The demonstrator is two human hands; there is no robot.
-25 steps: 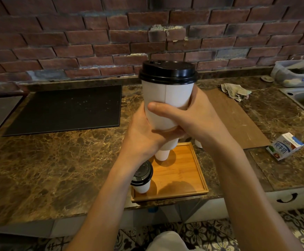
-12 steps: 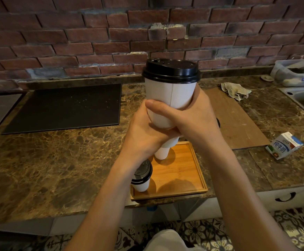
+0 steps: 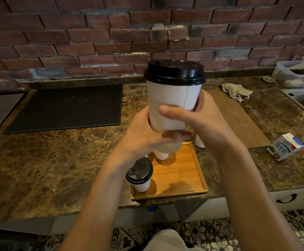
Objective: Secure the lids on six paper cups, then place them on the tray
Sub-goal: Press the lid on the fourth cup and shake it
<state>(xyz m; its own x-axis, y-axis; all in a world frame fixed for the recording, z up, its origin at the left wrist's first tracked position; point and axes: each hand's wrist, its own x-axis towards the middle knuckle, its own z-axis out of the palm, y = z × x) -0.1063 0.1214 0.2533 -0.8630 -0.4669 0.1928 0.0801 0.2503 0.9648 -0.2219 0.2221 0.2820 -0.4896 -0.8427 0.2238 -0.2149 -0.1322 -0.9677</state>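
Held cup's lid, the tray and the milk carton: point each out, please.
Held cup's lid (image 3: 174, 72), head view, black front side.
Tray (image 3: 180, 178), head view, bare wooden floor.
Milk carton (image 3: 284, 148), head view, printed side.

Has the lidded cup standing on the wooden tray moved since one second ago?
No. The lidded cup stays in the near-left corner of the wooden tray, and the tray keeps its place at the counter edge.

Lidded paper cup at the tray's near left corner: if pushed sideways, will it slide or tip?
Probably tips: the lidded paper cup tapers to a base narrower than its black lid. Likely light, being thin paper, though its contents are hidden. It stands by the raised rim of the wooden tray, which could catch the base.
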